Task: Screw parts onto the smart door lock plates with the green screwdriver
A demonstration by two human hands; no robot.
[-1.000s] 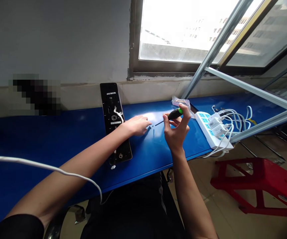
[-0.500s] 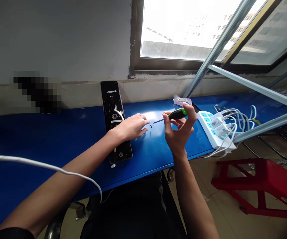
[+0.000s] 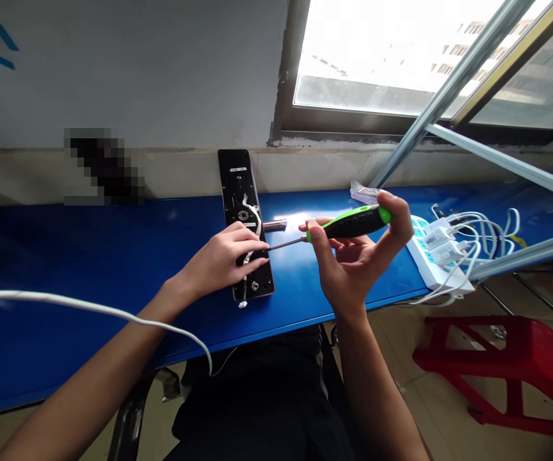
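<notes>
A black lock-style panel is being held flat on a blue table, its long side running away from the viewer and its far end lying close to the wall beneath a window. It is being steadied by the left hand, with the fingers lying close together across it, though whether it is being firmly clamped cannot be told. A screwdriver with a green-and-black handle is being pinched in the right hand between the thumb and curled fingers. Its thin metal shaft is being held low and nearly level, with the tip pointing left at the panel's right edge, beside the left fingertips; actual contact cannot be made out. With both hands close together and the shaft low, good control of the tip appears to be being maintained. A white ribbon cable is being left lying over the panel, while a small metal cylinder is resting on the table just beside it.
</notes>
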